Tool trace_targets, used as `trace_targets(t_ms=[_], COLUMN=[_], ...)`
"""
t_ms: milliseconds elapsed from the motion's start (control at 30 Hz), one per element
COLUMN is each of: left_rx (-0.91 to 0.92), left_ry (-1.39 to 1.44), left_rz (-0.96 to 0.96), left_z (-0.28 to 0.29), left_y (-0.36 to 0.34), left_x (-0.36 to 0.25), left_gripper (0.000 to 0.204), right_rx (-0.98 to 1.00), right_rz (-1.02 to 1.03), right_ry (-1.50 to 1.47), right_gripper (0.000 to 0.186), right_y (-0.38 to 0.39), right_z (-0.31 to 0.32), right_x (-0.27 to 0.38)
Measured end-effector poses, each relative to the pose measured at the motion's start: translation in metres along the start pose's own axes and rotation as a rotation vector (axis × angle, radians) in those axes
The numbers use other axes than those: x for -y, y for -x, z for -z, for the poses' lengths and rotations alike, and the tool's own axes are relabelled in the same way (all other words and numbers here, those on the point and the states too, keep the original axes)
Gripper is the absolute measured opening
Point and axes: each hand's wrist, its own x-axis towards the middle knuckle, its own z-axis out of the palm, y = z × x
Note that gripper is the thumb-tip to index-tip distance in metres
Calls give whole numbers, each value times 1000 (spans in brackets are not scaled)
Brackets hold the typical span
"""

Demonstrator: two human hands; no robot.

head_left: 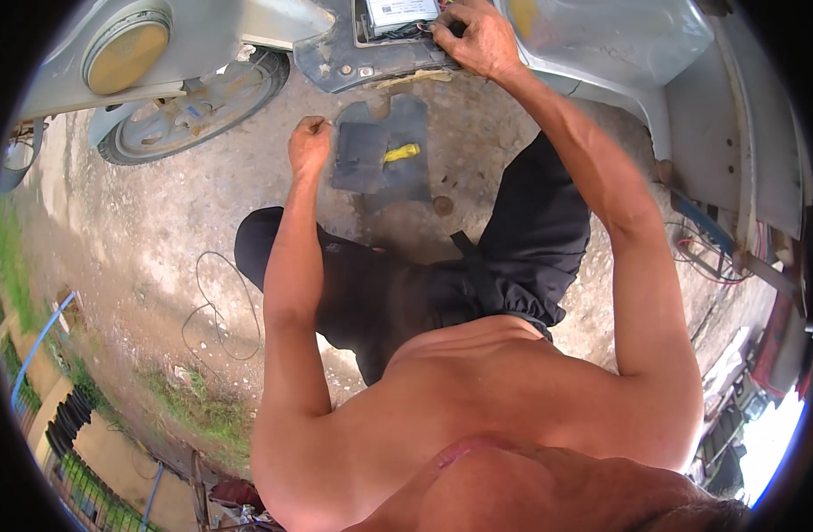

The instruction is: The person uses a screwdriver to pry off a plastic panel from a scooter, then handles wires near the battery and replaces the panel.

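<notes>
My right hand (482,40) is at the open compartment (362,43) in a scooter's grey floorboard (322,64). Its thumb and fingers are pinched on thin wires (421,29) beside a silver box (401,12) with a label. Dark wires run along that box's near edge. Lower and to the left, my left hand (310,144) hovers above the ground with its fingers curled together; whatever they may hold is too small to make out. A dark grey panel (406,177) lies flat on the ground nearby, with a yellow object (402,152) on it.
The scooter's wheel (198,111) stands at the far left, and its pale grey bodywork (615,44) rises at the far right. My bent legs in black trousers (539,208) straddle the concrete ground. A loop of thin wire (216,306) lies at the left.
</notes>
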Motion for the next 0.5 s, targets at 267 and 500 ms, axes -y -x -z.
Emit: trace_targets(t_ms=[267, 500], left_rx=[281, 633], left_ry=[-431, 393], left_rz=[317, 615], left_z=[-77, -58], left_y=[-15, -21], left_x=[71, 44], left_gripper=[60, 21], right_rx=[-112, -88], right_rz=[26, 10], right_ry=[128, 87], right_gripper=[24, 26], right_y=[5, 6], right_z=[2, -2], right_x=[-26, -27])
